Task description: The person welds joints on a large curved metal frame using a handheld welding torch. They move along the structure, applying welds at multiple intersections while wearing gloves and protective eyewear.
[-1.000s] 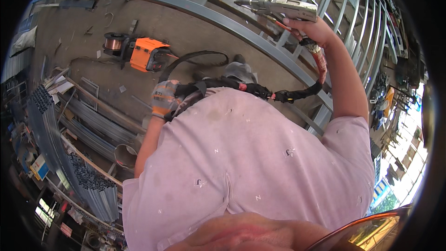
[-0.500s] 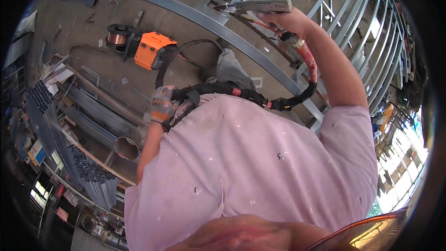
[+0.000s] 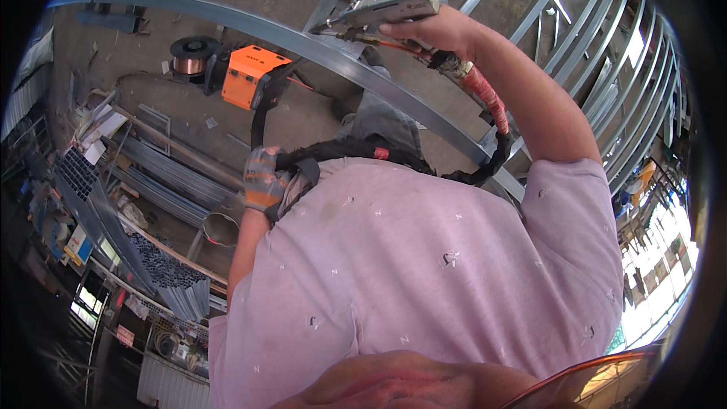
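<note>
My bare right hand (image 3: 443, 32) is closed around a grey, blocky welding torch (image 3: 392, 6). Its narrow nozzle end points left and lies over a corner of the galvanized steel frame (image 3: 341, 62); whether it touches the metal I cannot tell. From the torch a hose wrapped in red tape (image 3: 483, 89) curves down into a thick black cable (image 3: 337, 149), which crosses in front of my waist. My left hand (image 3: 265, 179), in a grey and orange glove, is closed on that cable at my left side. Part of the cable is hidden behind my shirt.
An orange wire feeder (image 3: 254, 77) stands on the floor beside a spool of copper wire (image 3: 189, 60). Bundled steel tubes (image 3: 170, 273) and a round pipe (image 3: 220, 229) lie at the left. Curved metal bars (image 3: 606, 45) spread across the right.
The torch and my right hand have shifted left along the frame, with the nozzle tilting lower. My left hand keeps its hold on the cable. The view has moved slightly.
</note>
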The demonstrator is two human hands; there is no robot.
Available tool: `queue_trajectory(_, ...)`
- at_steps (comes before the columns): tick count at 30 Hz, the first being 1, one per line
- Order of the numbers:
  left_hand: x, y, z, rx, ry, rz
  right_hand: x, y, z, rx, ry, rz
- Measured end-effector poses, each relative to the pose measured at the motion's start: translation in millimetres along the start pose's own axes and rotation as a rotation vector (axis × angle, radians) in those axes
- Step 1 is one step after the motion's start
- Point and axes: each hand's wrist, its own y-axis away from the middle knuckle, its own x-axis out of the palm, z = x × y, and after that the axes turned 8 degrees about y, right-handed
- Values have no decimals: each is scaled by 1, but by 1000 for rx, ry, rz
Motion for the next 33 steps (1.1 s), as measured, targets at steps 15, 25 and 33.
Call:
queue_trajectory(15,-2,-13,-5,-14,-2,45,5,4,11,-30,35,2)
queue_trajectory(25,-1,-16,-3,25,12,15,5,7,16,-30,49,1)
queue_trajectory(33,0,-13,11,16,29,27,5,6,16,-6,63,-2)
